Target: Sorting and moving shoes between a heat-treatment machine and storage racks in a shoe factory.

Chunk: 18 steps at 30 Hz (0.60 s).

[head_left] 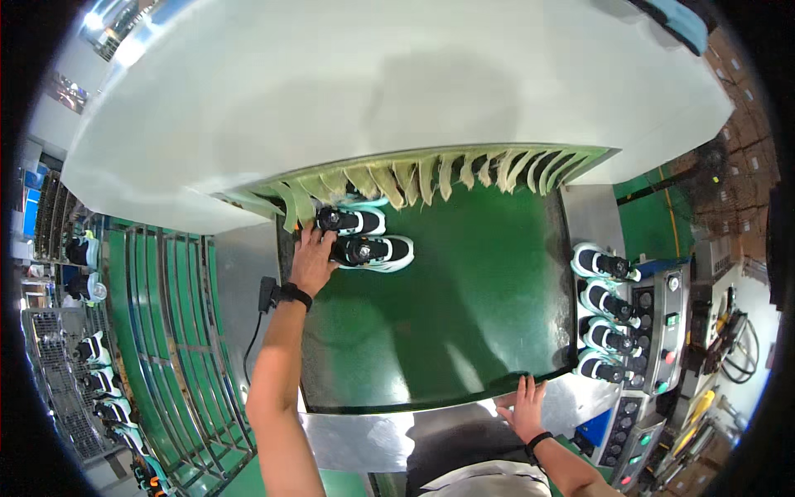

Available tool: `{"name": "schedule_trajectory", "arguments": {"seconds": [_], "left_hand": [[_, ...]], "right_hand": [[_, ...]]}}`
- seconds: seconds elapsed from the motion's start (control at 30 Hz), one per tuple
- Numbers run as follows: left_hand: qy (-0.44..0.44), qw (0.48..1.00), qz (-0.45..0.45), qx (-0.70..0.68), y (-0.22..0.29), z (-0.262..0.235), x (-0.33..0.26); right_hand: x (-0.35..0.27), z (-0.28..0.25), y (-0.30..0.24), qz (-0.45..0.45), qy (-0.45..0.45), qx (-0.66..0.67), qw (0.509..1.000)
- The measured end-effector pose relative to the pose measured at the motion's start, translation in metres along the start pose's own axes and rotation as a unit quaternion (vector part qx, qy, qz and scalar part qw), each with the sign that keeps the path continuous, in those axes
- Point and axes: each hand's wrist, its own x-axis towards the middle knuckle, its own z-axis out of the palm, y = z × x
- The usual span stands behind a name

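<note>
My left hand (pixel 313 261) reaches over the green conveyor belt (pixel 489 282), its fingers stretched out at the heel ends of two sneakers. The nearer sneaker (pixel 377 253) is black with a white and pale mint sole, and my thumb side touches its heel. Just beyond it lies a matching sneaker (pixel 352 220), next to my fingertips. Another pale mint shoe (pixel 363 201) shows partly under the hanging strips. At the belt's front edge, toward the right, my right hand (pixel 523 410) lies with its fingers extended and nothing in them.
Yellowish fabric strips (pixel 406 178) hang across the opening of a large white machine housing (pixel 373 91). Several matching sneakers (pixel 609 298) line the right side, beside control panels with knobs (pixel 654 348). Metal rails (pixel 170 323) and a rack (pixel 70 389) with more shoes stand left.
</note>
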Motion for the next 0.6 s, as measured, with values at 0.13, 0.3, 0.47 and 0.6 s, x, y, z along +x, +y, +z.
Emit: {"name": "schedule_trajectory", "arguments": {"seconds": [0.13,0.3,0.47,0.6], "left_hand": [[-0.009,0.991,0.04,-0.131,0.024,0.004,-0.005],[0.021,0.98,0.029,-0.198,0.104,0.026,-0.033],[0.005,0.985,-0.005,-0.173,0.134,0.05,-0.066],[0.029,0.985,-0.029,-0.166,0.16,0.055,-0.098]], "right_hand": [[0.003,-0.001,-0.002,0.043,-0.025,0.048,0.998],[0.001,0.004,0.003,0.024,-0.034,0.026,0.999],[-0.014,0.014,0.008,0.0,-0.021,0.002,1.0],[-0.024,0.024,0.016,-0.055,-0.017,-0.02,0.998]]}}
